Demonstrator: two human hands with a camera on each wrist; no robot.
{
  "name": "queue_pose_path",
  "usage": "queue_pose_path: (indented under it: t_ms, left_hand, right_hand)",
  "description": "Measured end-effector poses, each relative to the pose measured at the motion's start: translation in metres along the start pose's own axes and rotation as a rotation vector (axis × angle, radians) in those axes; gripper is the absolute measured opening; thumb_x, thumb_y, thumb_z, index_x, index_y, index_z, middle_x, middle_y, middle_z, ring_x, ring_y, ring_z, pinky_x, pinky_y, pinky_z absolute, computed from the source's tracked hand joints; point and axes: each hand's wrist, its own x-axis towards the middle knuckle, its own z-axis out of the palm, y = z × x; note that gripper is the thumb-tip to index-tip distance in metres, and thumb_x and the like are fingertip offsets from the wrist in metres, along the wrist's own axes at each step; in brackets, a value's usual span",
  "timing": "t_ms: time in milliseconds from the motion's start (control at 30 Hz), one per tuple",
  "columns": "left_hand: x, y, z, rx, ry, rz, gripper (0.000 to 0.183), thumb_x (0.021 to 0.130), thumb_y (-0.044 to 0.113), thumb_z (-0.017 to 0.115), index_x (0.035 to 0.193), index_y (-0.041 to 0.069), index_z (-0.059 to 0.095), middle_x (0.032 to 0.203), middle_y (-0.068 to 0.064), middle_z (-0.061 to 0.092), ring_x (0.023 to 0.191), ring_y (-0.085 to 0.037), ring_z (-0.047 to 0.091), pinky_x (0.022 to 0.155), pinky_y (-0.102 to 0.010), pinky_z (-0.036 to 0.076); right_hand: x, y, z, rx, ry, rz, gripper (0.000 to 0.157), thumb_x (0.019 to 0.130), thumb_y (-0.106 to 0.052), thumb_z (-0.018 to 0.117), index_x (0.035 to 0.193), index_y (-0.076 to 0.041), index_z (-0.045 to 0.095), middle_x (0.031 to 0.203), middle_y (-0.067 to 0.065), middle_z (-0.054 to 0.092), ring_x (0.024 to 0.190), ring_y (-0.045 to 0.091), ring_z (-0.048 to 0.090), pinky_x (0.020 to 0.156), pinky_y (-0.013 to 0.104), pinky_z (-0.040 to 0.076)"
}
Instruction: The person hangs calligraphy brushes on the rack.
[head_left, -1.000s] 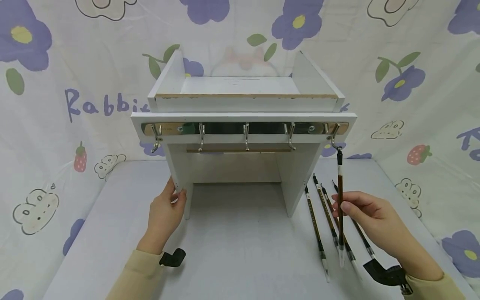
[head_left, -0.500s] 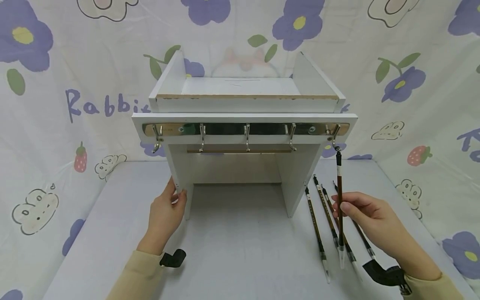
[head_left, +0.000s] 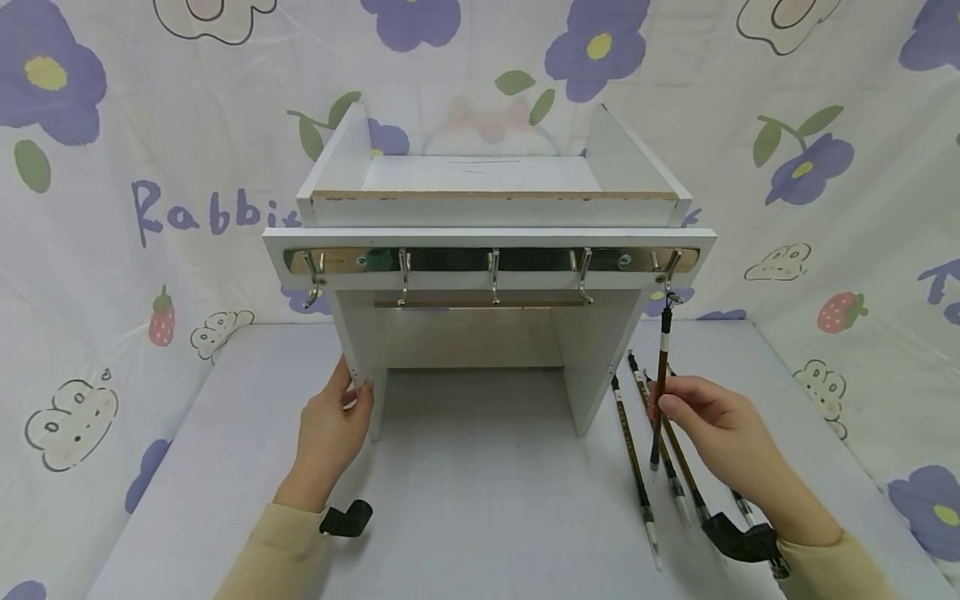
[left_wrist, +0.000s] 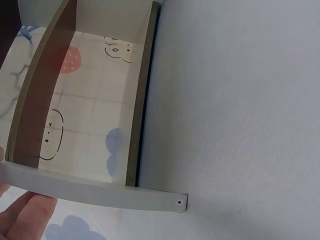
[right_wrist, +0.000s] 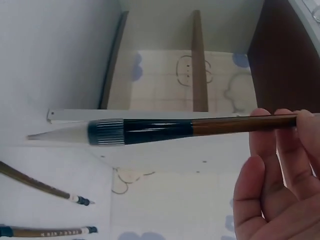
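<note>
My right hand (head_left: 723,429) pinches a brown-handled calligraphy brush (head_left: 663,354) between thumb and fingers. The brush stands nearly upright, its black top and hanging loop right at the rightmost hook (head_left: 672,271) of the metal rail. In the right wrist view, its pale bristle tip (right_wrist: 60,132) points away from the fingers, under a clear sleeve. My left hand (head_left: 328,437) holds the left side panel (head_left: 360,358) of a white wooden shelf (head_left: 487,237); the left wrist view shows fingers (left_wrist: 35,215) against that panel's outer face.
Several more calligraphy brushes (head_left: 633,467) lie on the white table (head_left: 480,525) to the right of the shelf, partly behind my right hand. Other metal hooks (head_left: 493,275) line the shelf's front rail with nothing on them. A flowered cloth (head_left: 225,150) hangs behind.
My right hand has moved left with the brush, whose lower end has risen and tilted left. The brush's top has shifted left under the rightmost hook. My left hand has stayed put.
</note>
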Motion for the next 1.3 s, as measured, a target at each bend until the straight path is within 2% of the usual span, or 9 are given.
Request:
queue_pose_path:
  t_ms: [133, 267, 600, 1000, 1300]
  left_hand:
    - [0.001, 0.000, 0.000, 0.002, 0.004, -0.004, 0.049, 0.097, 0.017, 0.056, 0.144, 0.013, 0.042, 0.128, -0.021, 0.059, 0.097, -0.037, 0.067, 0.073, -0.046, 0.058]
    - [0.001, 0.000, 0.000, -0.003, 0.000, -0.014, 0.049, 0.097, 0.017, 0.056, 0.144, 0.012, 0.043, 0.128, -0.022, 0.059, 0.098, -0.037, 0.067, 0.073, -0.046, 0.058]
    - [0.001, 0.002, -0.001, -0.012, -0.009, -0.025, 0.051, 0.097, 0.016, 0.057, 0.145, 0.013, 0.042, 0.127, -0.022, 0.059, 0.098, -0.037, 0.067, 0.073, -0.045, 0.058]
    - [0.001, 0.003, -0.002, -0.009, -0.016, -0.043, 0.053, 0.097, 0.018, 0.057, 0.147, 0.014, 0.039, 0.129, -0.021, 0.058, 0.100, -0.037, 0.066, 0.074, -0.046, 0.057]
    - [0.001, 0.002, -0.002, -0.010, -0.029, -0.058, 0.054, 0.098, 0.019, 0.055, 0.149, 0.014, 0.037, 0.131, -0.021, 0.057, 0.101, -0.037, 0.065, 0.075, -0.047, 0.057]
  right_hand:
    - [0.006, 0.003, 0.007, -0.034, 0.041, -0.026, 0.016, 0.097, 0.001, 0.054, 0.108, -0.002, 0.065, 0.099, 0.008, 0.068, 0.093, 0.014, 0.065, 0.084, 0.019, 0.053]
    - [0.011, 0.005, 0.014, -0.029, 0.079, -0.015, 0.016, 0.096, 0.001, 0.056, 0.109, -0.002, 0.065, 0.101, 0.005, 0.068, 0.093, 0.013, 0.067, 0.083, 0.019, 0.053]
    - [0.015, 0.008, 0.022, -0.065, 0.129, 0.019, 0.019, 0.095, -0.002, 0.058, 0.112, -0.004, 0.065, 0.103, 0.010, 0.067, 0.096, 0.008, 0.064, 0.086, 0.014, 0.049]
    - [0.015, 0.010, 0.021, -0.048, 0.103, 0.019, 0.017, 0.097, -0.005, 0.056, 0.113, -0.007, 0.063, 0.106, 0.004, 0.066, 0.099, 0.010, 0.065, 0.089, 0.016, 0.049]
    - [0.013, 0.009, 0.019, -0.011, 0.098, 0.006, 0.019, 0.097, -0.002, 0.056, 0.114, -0.003, 0.062, 0.108, 0.006, 0.067, 0.098, 0.011, 0.066, 0.088, 0.018, 0.050]
